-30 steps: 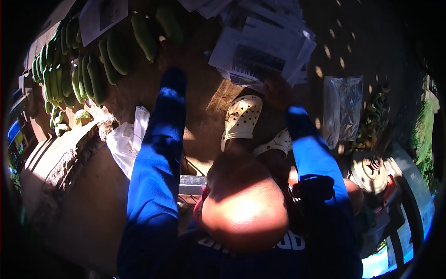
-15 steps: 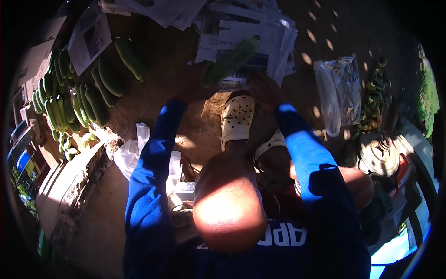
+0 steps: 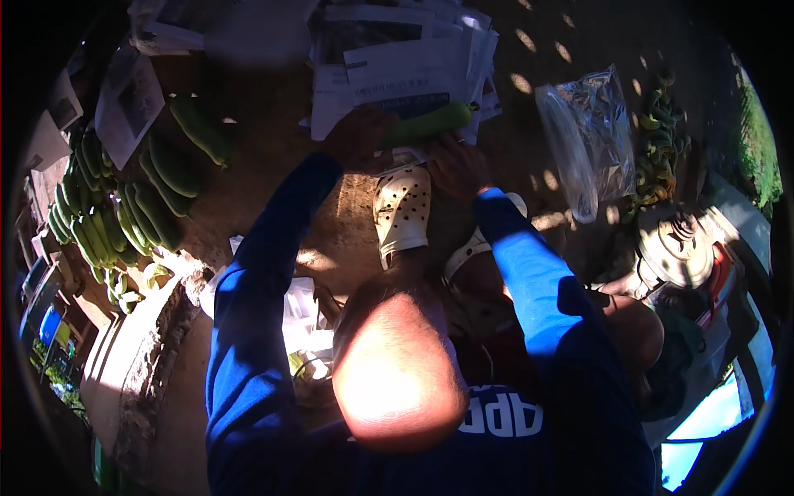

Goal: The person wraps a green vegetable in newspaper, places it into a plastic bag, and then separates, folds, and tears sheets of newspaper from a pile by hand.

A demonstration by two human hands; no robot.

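Observation:
A long green gourd (image 3: 426,124) lies slantwise across the near part of a stack of newspaper sheets (image 3: 397,70), its stem end toward the right. My left hand (image 3: 361,136) is closed around the gourd's left end, in shadow. Just below the gourd's right half, my right hand (image 3: 459,161) has its fingers curled in at the near edge of the paper. Whether those fingers pinch the paper or the gourd is too dark to make out. A strip of the sheet shows between the two hands.
Several green gourds (image 3: 149,207) lie in rows at the left, near loose newspaper sheets (image 3: 128,107). To the right are a clear plastic bag (image 3: 591,140), a heap of small curled vegetables (image 3: 662,136) and a round pale lidded object (image 3: 678,252). My pale clog (image 3: 401,207) stands just below the paper.
The gourd has turned from a steep slant to nearly level across the paper. My right hand has come in close under it. The whole view has shifted slightly.

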